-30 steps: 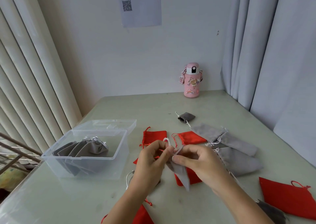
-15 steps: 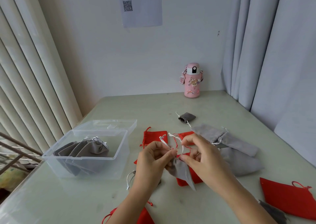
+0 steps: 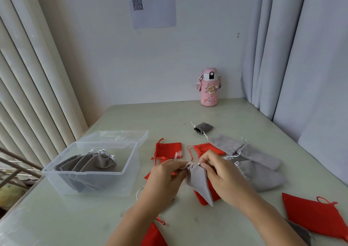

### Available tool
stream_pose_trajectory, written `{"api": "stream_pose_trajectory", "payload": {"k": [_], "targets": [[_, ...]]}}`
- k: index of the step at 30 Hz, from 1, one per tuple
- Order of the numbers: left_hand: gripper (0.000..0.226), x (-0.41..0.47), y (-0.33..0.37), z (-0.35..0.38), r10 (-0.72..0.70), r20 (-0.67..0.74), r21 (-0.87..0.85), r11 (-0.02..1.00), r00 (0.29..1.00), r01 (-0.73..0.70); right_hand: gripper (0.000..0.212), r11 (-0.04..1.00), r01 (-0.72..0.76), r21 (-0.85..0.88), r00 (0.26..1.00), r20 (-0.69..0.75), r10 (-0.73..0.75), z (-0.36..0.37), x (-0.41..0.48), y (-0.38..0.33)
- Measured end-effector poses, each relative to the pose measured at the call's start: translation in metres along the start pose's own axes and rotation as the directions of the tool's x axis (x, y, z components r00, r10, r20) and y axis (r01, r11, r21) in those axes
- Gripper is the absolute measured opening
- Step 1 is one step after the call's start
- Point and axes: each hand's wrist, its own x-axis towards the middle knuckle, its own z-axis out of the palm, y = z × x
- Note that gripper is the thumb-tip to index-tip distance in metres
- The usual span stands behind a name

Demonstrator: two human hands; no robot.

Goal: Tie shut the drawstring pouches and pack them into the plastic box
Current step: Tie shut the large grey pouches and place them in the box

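A small grey drawstring pouch (image 3: 199, 183) hangs between my hands above the table, its mouth gathered tight. My left hand (image 3: 165, 178) pinches the white drawstring at the pouch's left side. My right hand (image 3: 220, 174) pinches the string at the mouth's right side. The clear plastic box (image 3: 90, 170) stands open at the left, with several tied grey pouches (image 3: 90, 164) inside. Red pouches (image 3: 168, 149) and grey pouches (image 3: 258, 157) lie loose on the table beyond and right of my hands.
The box's clear lid (image 3: 120, 136) lies behind it. A pink bottle (image 3: 209, 90) stands by the back wall. A small dark grey pouch (image 3: 203, 127) lies mid-table. Another red pouch (image 3: 316, 215) lies at the right front. Curtains hang to the right, blinds to the left.
The open loop of string between my hands has been pulled tight; the pouch mouth is now cinched and my hands sit lower and slightly apart.
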Motion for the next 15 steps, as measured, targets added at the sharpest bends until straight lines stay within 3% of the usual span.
{"api": "stream_pose_trajectory", "payload": {"k": [4,6,10,13,15], "targets": [[0.02,0.002,-0.008,-0.009,0.004,0.203,0.053,0.998,0.979,-0.015,0.049,0.998,-0.02,0.058,0.999,0.052,0.017,-0.009,0.001,0.001],[0.028,0.002,-0.008,-0.01,0.071,0.213,0.078,0.993,0.974,-0.089,0.039,0.999,-0.033,0.017,0.998,0.059,0.032,-0.011,0.002,0.004],[0.057,0.002,-0.016,-0.002,0.186,0.073,0.237,0.951,0.98,-0.198,0.02,0.999,-0.044,-0.032,0.998,0.05,0.046,-0.015,0.002,0.005],[0.033,0.006,-0.017,-0.001,0.3,-0.096,0.346,0.904,0.949,-0.251,0.016,0.997,-0.04,-0.068,0.997,0.068,0.045,-0.016,0.002,0.002],[0.022,0.009,-0.015,-0.002,0.35,-0.118,0.35,0.89,0.929,-0.291,0.016,0.994,-0.023,-0.109,0.995,0.092,0.033,-0.013,0.003,0.002]]}}
